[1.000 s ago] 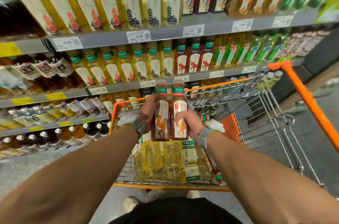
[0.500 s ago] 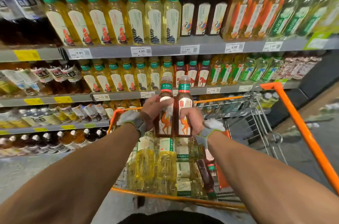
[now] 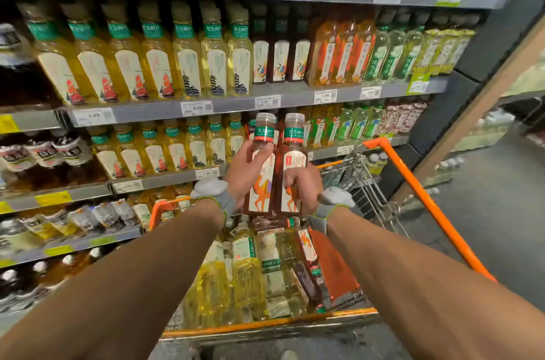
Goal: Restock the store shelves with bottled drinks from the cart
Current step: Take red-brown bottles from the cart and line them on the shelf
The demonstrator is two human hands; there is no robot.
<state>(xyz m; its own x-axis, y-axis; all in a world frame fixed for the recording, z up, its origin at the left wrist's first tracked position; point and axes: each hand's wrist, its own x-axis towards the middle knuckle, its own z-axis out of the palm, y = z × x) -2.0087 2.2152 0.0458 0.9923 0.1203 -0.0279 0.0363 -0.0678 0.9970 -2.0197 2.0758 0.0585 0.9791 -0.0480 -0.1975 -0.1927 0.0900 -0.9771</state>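
Fingers of my left hand curl round the left bottle. My right hand grips the right bottle. Both brown bottles stand up straight and touch, side by side. I hold them over the cart, in front of the shelves. Yellow bottles lie in the cart.

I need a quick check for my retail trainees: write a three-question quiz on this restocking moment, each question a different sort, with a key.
1. True or false: the left hand holds one camel-label bottle and the right hand holds a second camel-label bottle, both upright.
2. Multiple choice: the rim of the cart is A) green, B) orange, C) blue.
3. Fill in: most bottles lying in the cart are ____ in colour.
Key: 1 true; 2 B; 3 yellow.
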